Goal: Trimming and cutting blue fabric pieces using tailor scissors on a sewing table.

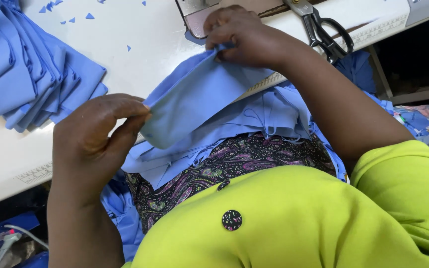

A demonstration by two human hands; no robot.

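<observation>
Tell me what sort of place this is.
Most likely a sewing or garment workshop. Both hands hold a blue fabric piece at a white worktable, a stack of folded blue fabric lies beside it, and large scissors rest near the table edge.

Lots you can't see here. The scissors (323, 30) run off the top edge, so the blade tips are gone. The stack of folded blue fabric (31, 69) is cut by the left and top edges. The metal plate (197, 15) on the surface (140, 34) is mostly behind the right hand (244, 37), whose fingertips are buried in the blue fabric piece (194, 104). The left hand (95, 139) hides that piece's near corner. The stuff bottom left with the white cable (18, 235) is too dark to tell.
</observation>
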